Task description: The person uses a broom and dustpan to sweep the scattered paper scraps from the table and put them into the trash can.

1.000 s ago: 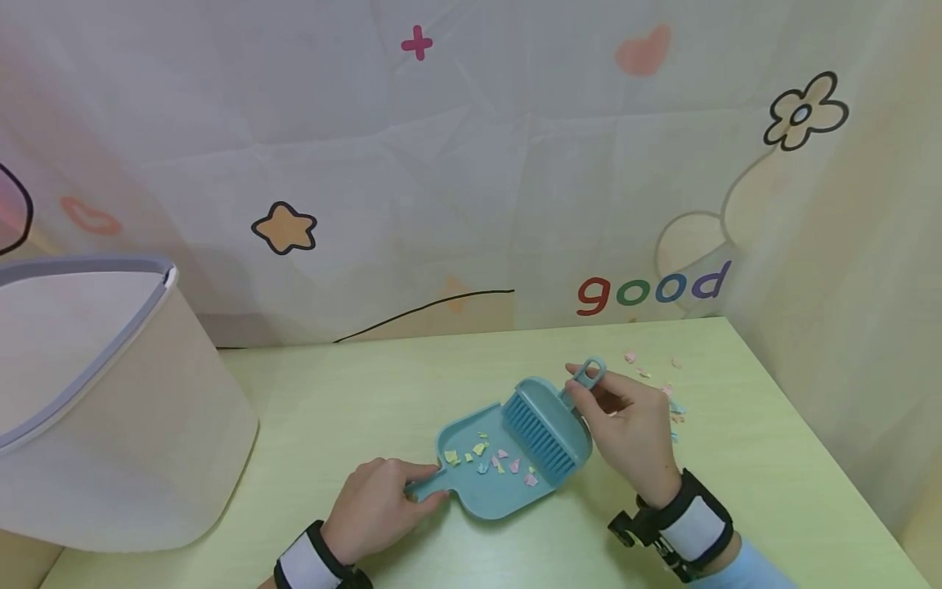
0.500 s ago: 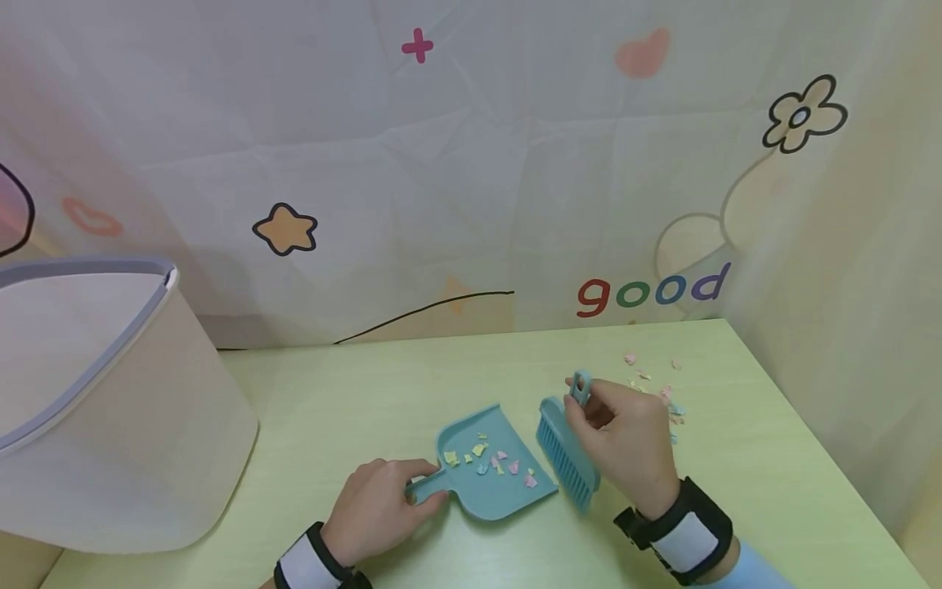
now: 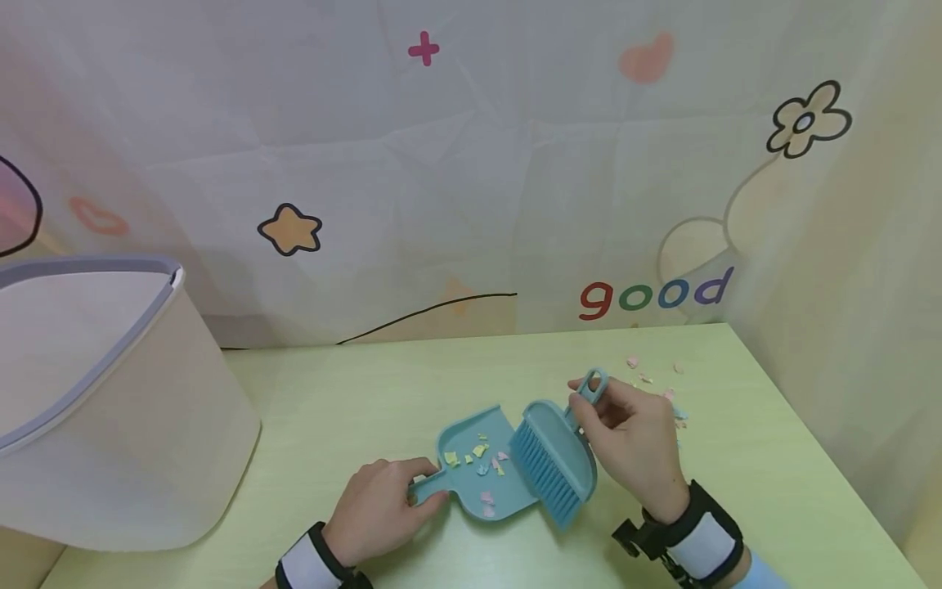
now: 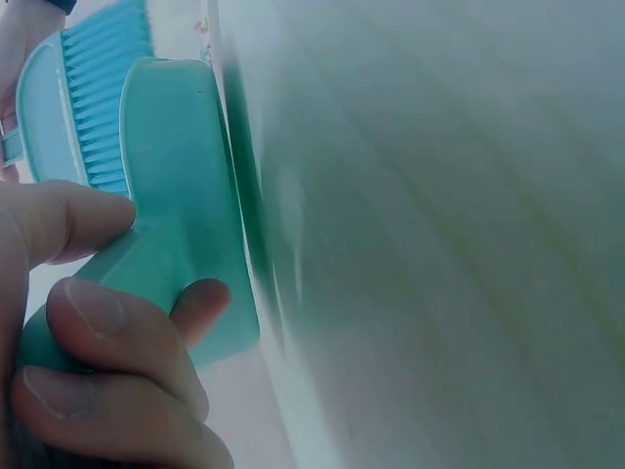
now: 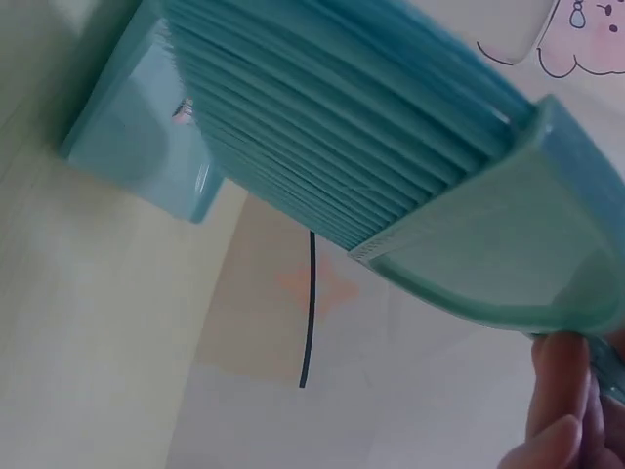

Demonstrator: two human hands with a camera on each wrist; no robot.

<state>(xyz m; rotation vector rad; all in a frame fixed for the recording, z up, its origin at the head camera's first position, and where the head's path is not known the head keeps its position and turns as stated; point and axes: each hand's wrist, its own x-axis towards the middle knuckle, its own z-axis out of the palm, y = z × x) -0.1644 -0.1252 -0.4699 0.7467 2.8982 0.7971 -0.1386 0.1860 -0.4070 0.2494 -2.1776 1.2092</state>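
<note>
A blue dustpan (image 3: pixel 471 491) lies on the table, bearing several yellow, pink and blue scraps (image 3: pixel 480 451). My left hand (image 3: pixel 383 503) grips its handle; in the left wrist view the fingers of that hand (image 4: pixel 107 362) wrap around the handle of the dustpan (image 4: pixel 176 137). My right hand (image 3: pixel 636 446) pinches the looped handle of a blue brush (image 3: pixel 562 446), whose bristles hang over the dustpan's right edge. In the right wrist view the brush (image 5: pixel 342 107) covers much of the frame, and part of the right hand (image 5: pixel 576 410) shows at its handle.
A large white bin (image 3: pixel 132 409) with a grey-purple rim stands at the left. More small scraps (image 3: pixel 679 414) lie on the table (image 3: pixel 765 458) at the back right, behind my right hand. A printed curtain (image 3: pixel 456 180) hangs along the table's back edge.
The brush first moved off the dustpan to the right, then came back left over its right edge. Some pink scraps now sit further left in the dustpan. My left hand has barely moved.
</note>
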